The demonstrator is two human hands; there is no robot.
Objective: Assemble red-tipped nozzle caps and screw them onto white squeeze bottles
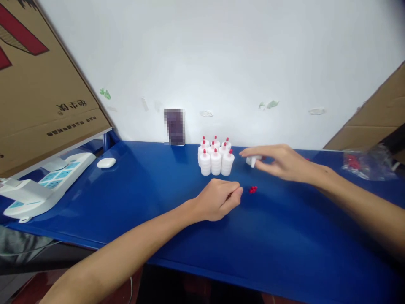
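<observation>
My left hand (pixel 219 200) is closed over the middle of the blue table, thumb pressed against the curled fingers. Whatever it may hold is hidden. To its right lies a small cluster of red caps (pixel 253 189). My right hand (pixel 280 162) reaches in from the right, its fingers stretched out and apart from the thumb. Below those fingers are small white nozzle-like pieces (pixel 252 161), partly covered by the hand. Several white squeeze bottles (pixel 215 163) with red-tipped nozzles stand upright in a tight group, left of my right hand and behind my left.
On the blue table (pixel 142 185), a white power strip (pixel 68 179) and a white rounded case (pixel 106 163) lie at left. A blurred dark rectangle (pixel 175 126) leans against the wall. A clear bag with red pieces (pixel 354 162) lies at right. Cardboard (pixel 41 84) flanks the left side.
</observation>
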